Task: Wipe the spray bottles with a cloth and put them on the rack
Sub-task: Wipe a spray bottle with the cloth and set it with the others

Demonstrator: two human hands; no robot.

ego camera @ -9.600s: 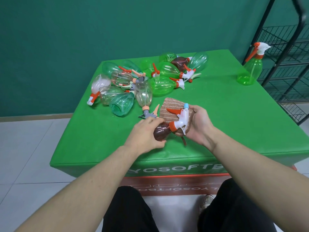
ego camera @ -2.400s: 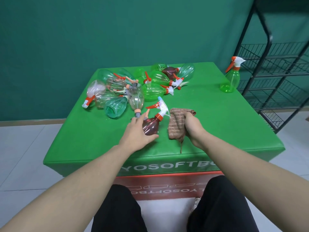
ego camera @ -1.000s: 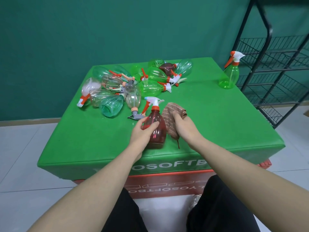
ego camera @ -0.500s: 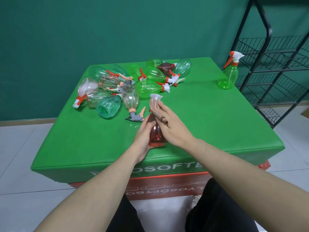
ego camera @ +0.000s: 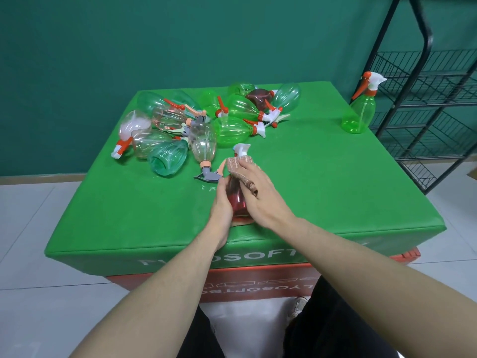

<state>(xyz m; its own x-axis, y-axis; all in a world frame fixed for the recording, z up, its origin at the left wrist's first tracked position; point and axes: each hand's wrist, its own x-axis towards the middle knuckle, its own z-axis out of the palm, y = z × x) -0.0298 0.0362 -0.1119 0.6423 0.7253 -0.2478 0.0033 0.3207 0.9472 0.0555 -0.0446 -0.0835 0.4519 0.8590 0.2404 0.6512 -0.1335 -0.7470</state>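
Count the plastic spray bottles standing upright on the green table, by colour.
Translucent red plastic spray bottle, with the brown striped cloth on it: 1
Translucent green plastic spray bottle, at the far right corner: 1
Total: 2

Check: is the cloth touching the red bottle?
Touching. The head view shows the right hand pressing the cloth around the red bottle neck, no gap.

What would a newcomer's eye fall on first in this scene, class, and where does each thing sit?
Near the front edge of the green table, the left hand grips an upright red spray bottle while the right hand presses a brown cloth against its neck. Behind lies a jumbled pile of bottles; one green bottle stands alone beside the black rack.
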